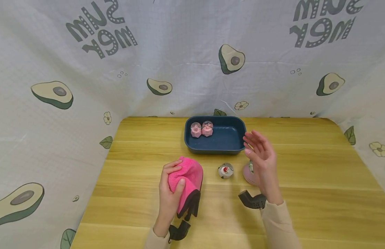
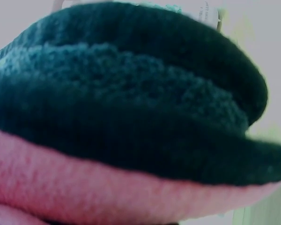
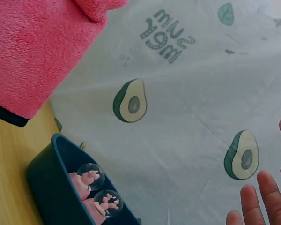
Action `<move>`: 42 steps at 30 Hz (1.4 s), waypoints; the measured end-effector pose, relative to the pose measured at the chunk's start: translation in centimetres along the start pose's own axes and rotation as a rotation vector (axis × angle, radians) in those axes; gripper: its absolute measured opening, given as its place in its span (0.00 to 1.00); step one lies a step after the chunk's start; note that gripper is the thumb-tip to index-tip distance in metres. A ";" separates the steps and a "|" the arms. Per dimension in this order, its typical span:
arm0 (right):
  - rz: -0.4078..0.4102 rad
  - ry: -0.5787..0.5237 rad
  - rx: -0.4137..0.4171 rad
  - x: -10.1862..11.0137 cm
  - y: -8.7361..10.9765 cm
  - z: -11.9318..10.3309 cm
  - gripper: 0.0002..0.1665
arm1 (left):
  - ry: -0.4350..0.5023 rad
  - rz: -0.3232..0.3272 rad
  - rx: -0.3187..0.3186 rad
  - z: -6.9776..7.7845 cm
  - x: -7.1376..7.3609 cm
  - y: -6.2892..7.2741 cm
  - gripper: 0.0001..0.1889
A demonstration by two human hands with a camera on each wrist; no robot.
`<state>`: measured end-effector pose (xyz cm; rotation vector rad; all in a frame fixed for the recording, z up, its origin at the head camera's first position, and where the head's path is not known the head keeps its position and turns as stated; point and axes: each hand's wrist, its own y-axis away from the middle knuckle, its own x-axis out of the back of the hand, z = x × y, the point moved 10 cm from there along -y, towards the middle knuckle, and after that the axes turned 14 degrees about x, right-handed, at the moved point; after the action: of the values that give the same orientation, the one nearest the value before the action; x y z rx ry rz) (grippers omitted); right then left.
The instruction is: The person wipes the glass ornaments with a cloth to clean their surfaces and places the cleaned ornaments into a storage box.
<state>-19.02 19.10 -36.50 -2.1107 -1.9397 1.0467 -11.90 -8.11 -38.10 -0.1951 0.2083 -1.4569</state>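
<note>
My left hand (image 1: 168, 195) grips a bunched pink cloth (image 1: 192, 173) with dark edging, over the wooden table. Seen from the left wrist, the cloth's folds (image 2: 131, 145) fill most of the view. With its fingers apart, my right hand (image 1: 265, 160) is raised and holds nothing; its fingertips (image 3: 271, 197) show at the lower right of the right wrist view. Behind that hand, partly hidden, is a pink-based snow globe (image 1: 249, 177). A clear globe (image 1: 225, 171) with a white and red figure inside lies between the two hands.
A dark blue tray (image 1: 231, 140) stands at the back of the table (image 1: 142, 152). Inside its left end are two small pink snow globes (image 1: 201, 130), side by side. A white curtain (image 1: 186, 41) printed with avocados hangs behind and at the sides.
</note>
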 end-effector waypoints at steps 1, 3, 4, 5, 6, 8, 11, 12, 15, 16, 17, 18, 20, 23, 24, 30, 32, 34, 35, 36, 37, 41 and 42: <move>0.006 0.027 -0.008 0.2 0.4 0.1 0.31 | 0.001 -0.001 0.003 0.0 0.0 0.0 0.15; 0.015 0.053 -0.021 0.4 1.2 0.4 0.31 | -0.002 0.000 0.007 -0.1 0.0 0.0 0.15; 0.016 0.070 -0.027 0.4 1.6 0.6 0.32 | -0.004 0.000 0.008 -0.1 0.0 0.0 0.15; 0.017 0.085 -0.031 0.5 1.9 0.7 0.32 | -0.006 0.001 0.010 -0.2 0.0 0.0 0.16; 0.014 0.099 -0.035 0.6 2.3 0.9 0.32 | -0.008 0.001 0.012 -0.2 0.0 0.0 0.16; 0.015 0.112 -0.044 0.7 3.1 1.3 0.33 | -0.012 0.002 0.015 -0.2 0.0 0.1 0.16; 0.016 0.118 -0.055 0.9 4.2 2.0 0.34 | -0.011 0.002 0.019 -0.2 0.0 0.1 0.16; 0.016 0.114 -0.059 1.0 4.6 2.4 0.35 | -0.010 0.001 0.021 -0.2 0.0 0.1 0.16; 0.008 0.090 -0.066 1.1 5.5 3.3 0.36 | -0.009 0.002 0.019 -0.2 0.0 0.1 0.16; 0.005 0.089 -0.073 1.2 5.8 3.7 0.36 | -0.008 0.002 0.023 -0.2 0.0 0.0 0.16; 0.003 0.092 -0.079 1.3 6.2 4.1 0.36 | -0.007 0.002 0.025 -0.3 0.0 0.0 0.16; 0.002 0.097 -0.088 1.4 6.5 4.6 0.36 | -0.003 0.001 0.031 -0.3 0.0 0.0 0.16; 0.007 0.118 -0.108 1.7 7.1 5.5 0.37 | -0.001 0.001 0.035 -0.4 0.0 0.0 0.16; 0.024 0.152 -0.136 2.3 8.0 6.7 0.38 | -0.001 0.001 0.037 -0.4 0.0 0.0 0.16; 0.033 0.161 -0.144 2.4 8.2 7.1 0.39 | -0.003 0.001 0.034 -0.4 0.0 0.0 0.16; 0.101 0.234 -0.198 3.4 9.5 8.8 0.39 | -0.008 0.000 0.030 -0.3 0.0 0.1 0.17; 0.121 0.261 -0.224 3.6 9.8 9.2 0.39 | -0.010 -0.001 0.029 -0.2 0.0 0.0 0.17; 0.133 0.283 -0.245 3.8 10.1 9.5 0.39 | -0.011 -0.001 0.032 -0.2 -0.1 0.0 0.17; 0.138 0.290 -0.251 3.9 10.1 9.7 0.38 | -0.013 -0.001 0.031 -0.2 -0.1 0.0 0.17; 0.142 0.298 -0.259 3.9 10.2 9.8 0.38 | -0.013 -0.001 0.031 -0.3 -0.1 0.0 0.17; 0.144 0.303 -0.267 4.0 10.3 9.9 0.38 | -0.014 -0.002 0.030 -0.2 -0.1 0.0 0.17; 0.138 0.326 -0.283 4.1 10.4 10.5 0.38 | -0.009 -0.005 0.034 -0.3 -0.1 0.0 0.17; 0.134 0.336 -0.289 4.1 10.5 10.7 0.38 | -0.009 -0.005 0.034 -0.3 -0.1 0.0 0.17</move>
<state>-16.02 16.87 -51.60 -2.4025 -1.8955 0.4027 -12.01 -7.99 -38.40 -0.1741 0.1756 -1.4632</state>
